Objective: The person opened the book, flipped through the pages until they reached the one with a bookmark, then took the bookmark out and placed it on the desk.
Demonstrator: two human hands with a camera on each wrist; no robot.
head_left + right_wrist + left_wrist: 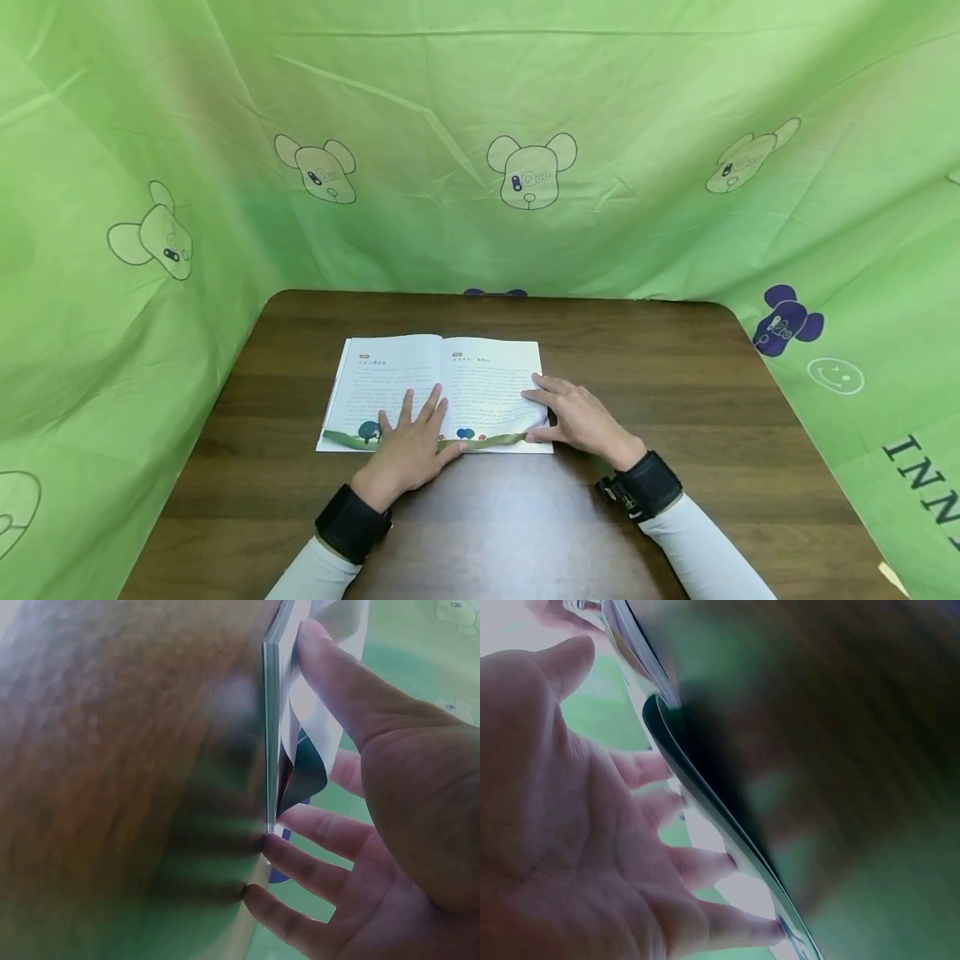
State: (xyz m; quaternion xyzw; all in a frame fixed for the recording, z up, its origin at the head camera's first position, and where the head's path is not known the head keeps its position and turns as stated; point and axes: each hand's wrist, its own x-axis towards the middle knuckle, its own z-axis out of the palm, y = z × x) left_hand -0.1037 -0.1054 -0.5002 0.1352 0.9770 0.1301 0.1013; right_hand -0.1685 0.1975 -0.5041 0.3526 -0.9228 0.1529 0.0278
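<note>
An open book [487, 371] with printed text and small drawn trees lies on the brown wooden table. My left hand [408, 454] rests with fingers spread over the lower middle of the spread, across the left page and the fold. In the left wrist view, its fingertips [724, 864] meet the pages beside the curved lower edge. At the right margin, my right hand [585, 417] holds a page [315, 742], which bows up from the stack between thumb and index finger. Its other fingertips [259, 896] touch down near the book's side. The page partly hides the index finger.
The wooden table [675, 358] extends around the book on all sides. A green cloth [420, 233] printed with bear heads hangs behind the table and along both sides. Black bands [352, 523] with cameras circle both wrists, below which are white sleeves.
</note>
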